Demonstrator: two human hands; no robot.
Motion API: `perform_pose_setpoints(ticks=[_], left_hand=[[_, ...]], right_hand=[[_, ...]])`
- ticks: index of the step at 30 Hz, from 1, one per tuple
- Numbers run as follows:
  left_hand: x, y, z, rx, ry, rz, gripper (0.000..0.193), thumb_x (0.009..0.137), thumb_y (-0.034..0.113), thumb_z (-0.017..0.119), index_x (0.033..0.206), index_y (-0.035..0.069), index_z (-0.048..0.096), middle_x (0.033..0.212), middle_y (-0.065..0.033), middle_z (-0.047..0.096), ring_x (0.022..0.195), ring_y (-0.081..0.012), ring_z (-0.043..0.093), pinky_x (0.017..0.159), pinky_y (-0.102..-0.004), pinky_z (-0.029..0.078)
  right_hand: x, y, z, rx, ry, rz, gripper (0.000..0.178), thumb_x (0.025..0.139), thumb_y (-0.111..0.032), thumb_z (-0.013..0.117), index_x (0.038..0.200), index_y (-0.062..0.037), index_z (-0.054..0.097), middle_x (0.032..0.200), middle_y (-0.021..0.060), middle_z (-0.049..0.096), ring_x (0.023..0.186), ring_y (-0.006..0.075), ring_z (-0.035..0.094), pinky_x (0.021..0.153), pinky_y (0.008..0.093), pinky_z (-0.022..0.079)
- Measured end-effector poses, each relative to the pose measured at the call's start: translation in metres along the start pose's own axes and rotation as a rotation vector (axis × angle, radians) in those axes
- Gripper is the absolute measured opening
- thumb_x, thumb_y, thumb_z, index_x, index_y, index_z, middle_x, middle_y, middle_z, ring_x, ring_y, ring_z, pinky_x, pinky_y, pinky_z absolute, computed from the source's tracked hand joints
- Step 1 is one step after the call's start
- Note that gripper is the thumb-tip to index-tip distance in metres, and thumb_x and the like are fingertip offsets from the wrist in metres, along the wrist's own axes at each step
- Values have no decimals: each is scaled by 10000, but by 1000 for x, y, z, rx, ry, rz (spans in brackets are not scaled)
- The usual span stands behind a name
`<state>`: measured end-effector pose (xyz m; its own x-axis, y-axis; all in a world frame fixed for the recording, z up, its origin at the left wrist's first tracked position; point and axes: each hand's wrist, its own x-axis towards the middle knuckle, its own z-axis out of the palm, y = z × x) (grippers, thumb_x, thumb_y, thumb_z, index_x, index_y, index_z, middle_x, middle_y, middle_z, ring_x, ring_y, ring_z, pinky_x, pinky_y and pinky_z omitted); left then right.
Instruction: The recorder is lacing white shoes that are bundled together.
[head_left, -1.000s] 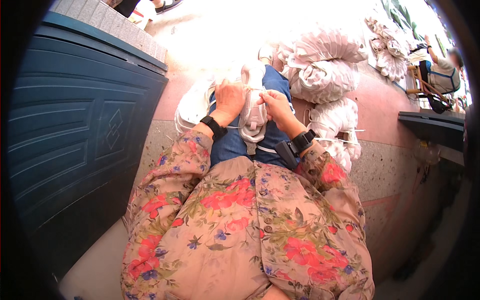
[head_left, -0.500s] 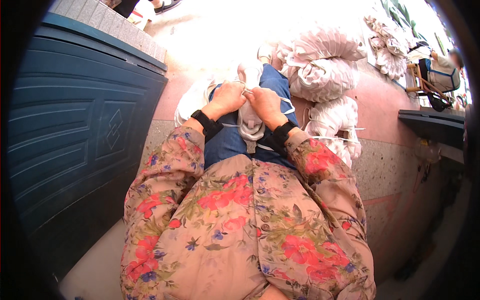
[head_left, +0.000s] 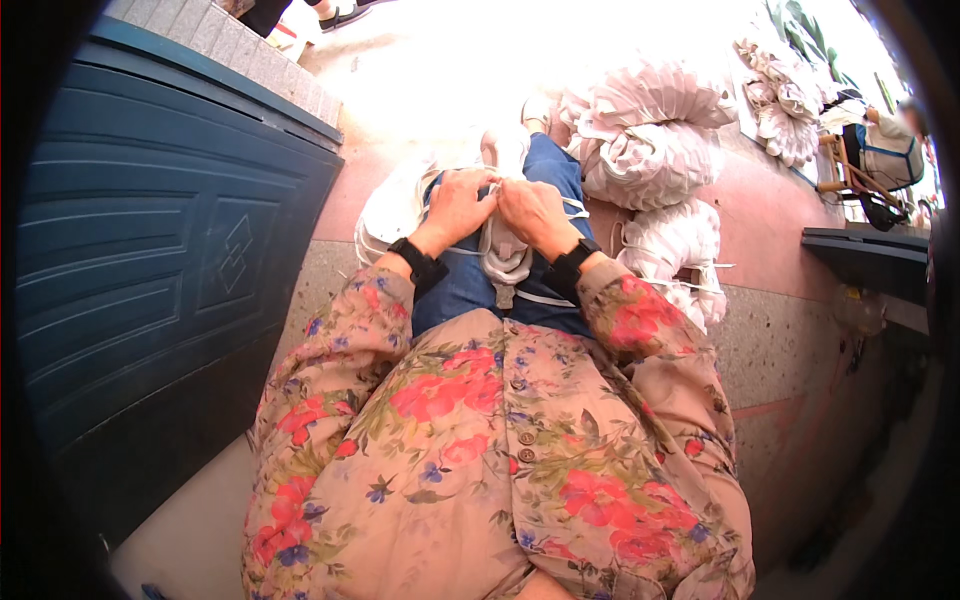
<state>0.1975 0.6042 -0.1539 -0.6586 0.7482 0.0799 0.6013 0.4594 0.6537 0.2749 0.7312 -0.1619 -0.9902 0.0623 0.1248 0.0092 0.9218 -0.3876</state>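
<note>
A white shoe (head_left: 507, 262) lies lengthwise on my jeans between my knees, its far end (head_left: 507, 150) showing beyond my hands. Over its middle, my left hand (head_left: 460, 205) and my right hand (head_left: 534, 210) meet with fingers closed. A pale shoelace (head_left: 494, 188) shows between the fingertips, and both hands seem to pinch it. My hands and wrists cover much of the shoe. Left of my leg sits a white piece (head_left: 392, 212) with loose laces hanging from it.
Bundled white shoe parts (head_left: 655, 160) are piled on the floor to my right, with another bundle (head_left: 690, 245) nearer. A dark blue panelled door (head_left: 150, 240) stands close on my left. Farther right are more white bundles (head_left: 785, 110) and a chair with a bag (head_left: 885, 155).
My hands have turned over slightly and drawn closer together at the shoelace, knuckles now more upward. The whole view has shifted a little; the shoe stays on my lap.
</note>
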Motion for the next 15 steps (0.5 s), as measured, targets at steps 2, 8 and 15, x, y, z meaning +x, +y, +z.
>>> perform_pose_setpoints(ticks=[2, 8, 15], left_hand=[[-16, 15, 0, 116, 118, -35, 285, 708, 188, 602, 979, 100, 581, 1034, -87, 548, 985, -286, 456, 813, -382, 375], [-31, 51, -15, 217, -19, 433, 212, 724, 162, 602, 931, 121, 594, 977, -33, 571, 997, -282, 438, 826, -398, 361], [-23, 112, -12, -172, -199, 424, 145, 797, 137, 546, 706, 25, 524, 653, -120, 501, 682, -297, 521, 574, -328, 409]], right_hand=[[-24, 7, -11, -11, 14, -209, 141, 769, -166, 470, 673, -65, 488, 590, 115, 546, 546, 264, 562, 468, 373, 427], [-94, -14, -74, 441, -284, 92, 151, 805, -165, 453, 761, -20, 457, 658, 199, 541, 633, 382, 543, 575, 447, 429], [-72, 20, -74, 1587, 162, 890, 174, 849, -193, 431, 781, -65, 527, 538, -35, 371, 415, 32, 308, 372, 188, 249]])
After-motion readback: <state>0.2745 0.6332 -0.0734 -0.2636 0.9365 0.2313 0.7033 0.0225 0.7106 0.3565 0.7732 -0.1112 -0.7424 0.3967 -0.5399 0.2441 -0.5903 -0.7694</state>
